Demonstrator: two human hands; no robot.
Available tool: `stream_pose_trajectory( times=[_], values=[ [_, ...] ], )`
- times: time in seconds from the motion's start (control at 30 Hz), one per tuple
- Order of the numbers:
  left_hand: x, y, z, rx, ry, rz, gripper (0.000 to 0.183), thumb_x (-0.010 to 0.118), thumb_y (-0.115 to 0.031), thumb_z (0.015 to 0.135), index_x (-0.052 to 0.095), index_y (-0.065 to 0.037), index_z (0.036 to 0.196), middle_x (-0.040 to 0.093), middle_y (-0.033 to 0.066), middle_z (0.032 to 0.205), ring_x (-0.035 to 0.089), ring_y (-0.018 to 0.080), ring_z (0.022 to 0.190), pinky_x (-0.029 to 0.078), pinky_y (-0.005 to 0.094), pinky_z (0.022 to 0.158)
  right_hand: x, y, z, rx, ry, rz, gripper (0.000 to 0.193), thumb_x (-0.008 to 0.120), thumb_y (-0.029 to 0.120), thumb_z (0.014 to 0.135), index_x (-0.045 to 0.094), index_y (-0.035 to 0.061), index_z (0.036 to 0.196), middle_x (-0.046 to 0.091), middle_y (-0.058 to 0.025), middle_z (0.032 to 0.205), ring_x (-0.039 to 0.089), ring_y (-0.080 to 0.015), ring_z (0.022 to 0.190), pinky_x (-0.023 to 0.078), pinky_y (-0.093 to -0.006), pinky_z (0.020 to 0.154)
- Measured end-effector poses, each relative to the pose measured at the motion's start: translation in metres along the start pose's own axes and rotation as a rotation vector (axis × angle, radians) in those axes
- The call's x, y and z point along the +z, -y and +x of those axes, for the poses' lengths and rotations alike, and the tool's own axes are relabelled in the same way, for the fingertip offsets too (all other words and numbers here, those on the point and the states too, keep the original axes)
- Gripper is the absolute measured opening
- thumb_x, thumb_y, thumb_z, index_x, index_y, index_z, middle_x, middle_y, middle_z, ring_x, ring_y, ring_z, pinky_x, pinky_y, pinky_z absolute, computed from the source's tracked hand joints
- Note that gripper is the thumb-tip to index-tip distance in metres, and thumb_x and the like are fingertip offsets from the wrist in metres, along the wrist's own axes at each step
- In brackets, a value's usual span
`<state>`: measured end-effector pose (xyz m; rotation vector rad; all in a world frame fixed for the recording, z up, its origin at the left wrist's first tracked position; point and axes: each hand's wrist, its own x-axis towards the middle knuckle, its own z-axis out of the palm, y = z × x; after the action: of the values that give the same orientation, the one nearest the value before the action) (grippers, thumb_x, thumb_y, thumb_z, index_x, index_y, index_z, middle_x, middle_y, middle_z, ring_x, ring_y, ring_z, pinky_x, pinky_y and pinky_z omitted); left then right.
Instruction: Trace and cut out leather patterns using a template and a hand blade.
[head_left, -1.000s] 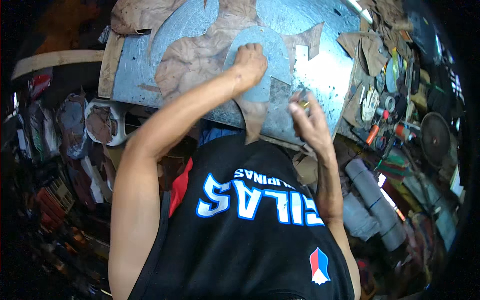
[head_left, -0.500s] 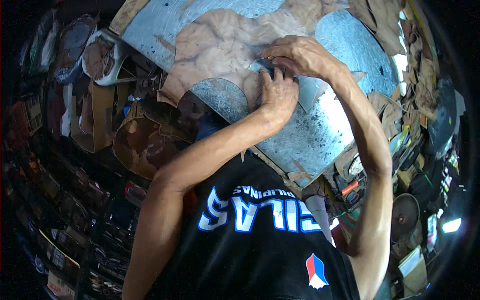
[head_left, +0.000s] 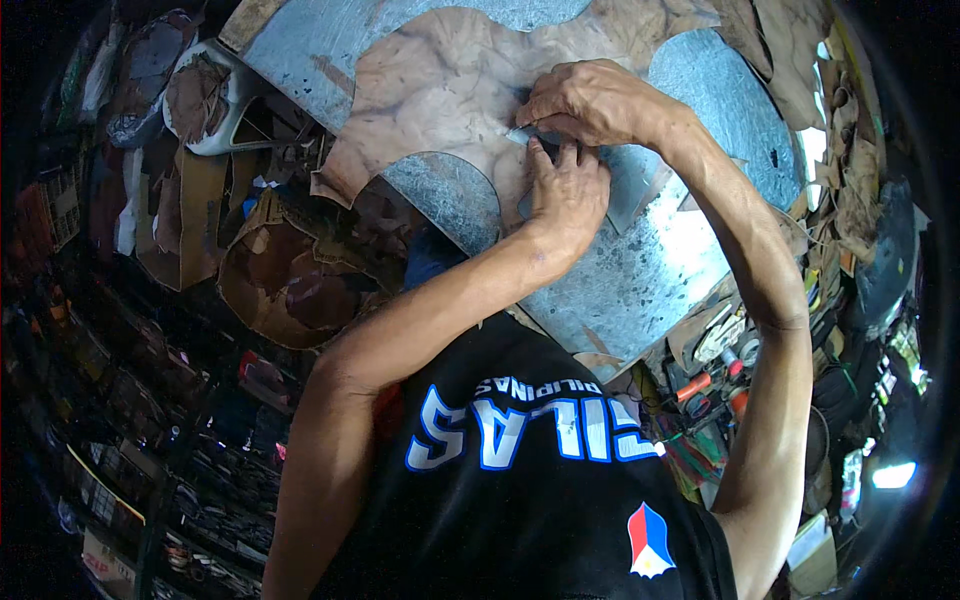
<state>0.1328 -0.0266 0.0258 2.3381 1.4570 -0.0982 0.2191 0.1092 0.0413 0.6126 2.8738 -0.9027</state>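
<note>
On the bench, far centre: we log a tan leather piece (head_left: 440,90) lying flat on a mottled grey metal sheet (head_left: 640,270), with curved cut-outs along its near edge.
Left hand (head_left: 567,190): we see it palm down, fingers spread flat, pressing a grey pattern piece (head_left: 625,190) against the work; nothing is gripped.
Right hand (head_left: 590,100): we see it curled closed just beyond the left hand, touching the leather; a thin pale edge shows under it, and we cannot tell whether that is a tool or the pattern's rim.
Handling, our judgement: leather looks soft, light and floppy, likely to creep or wrinkle unless pinned flat; best held by downward pressure close to the working line, not lifted by an edge.
Left of the bench: we note stacked brown leather scraps (head_left: 290,280).
Right of the bench: we note small tools (head_left: 700,385) with orange handles, piled loosely.
</note>
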Motion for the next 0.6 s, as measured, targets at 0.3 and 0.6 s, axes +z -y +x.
stream_pose_trajectory(
  times=[0.3,0.6],
  values=[
    [-0.005,-0.001,0.002,0.009,0.028,0.004,0.024,0.059,-0.016,0.084,0.069,-0.006,0.103,0.057,0.0149,0.119,0.048,0.0339,0.119,0.034,0.0654,0.100,0.005,-0.004,0.001,-0.056,-0.021,-0.075,0.022,0.064,0.019,0.086,0.072,0.0135,0.106,0.070,-0.0047,0.100,0.066,-0.0255,0.093,0.053,-0.0357,0.080],
    [-0.004,-0.004,0.005,-0.008,0.082,0.017,0.030,0.059,-0.016,0.085,0.063,-0.006,0.113,0.054,0.0143,0.121,0.047,0.0338,0.120,0.035,0.0658,0.101,0.005,-0.009,0.000,-0.108,-0.051,0.014,0.023,0.066,0.017,0.083,0.072,0.0099,0.105,0.067,-0.0070,0.103,0.063,-0.0262,0.097,0.053,-0.0362,0.080]
  ],
)
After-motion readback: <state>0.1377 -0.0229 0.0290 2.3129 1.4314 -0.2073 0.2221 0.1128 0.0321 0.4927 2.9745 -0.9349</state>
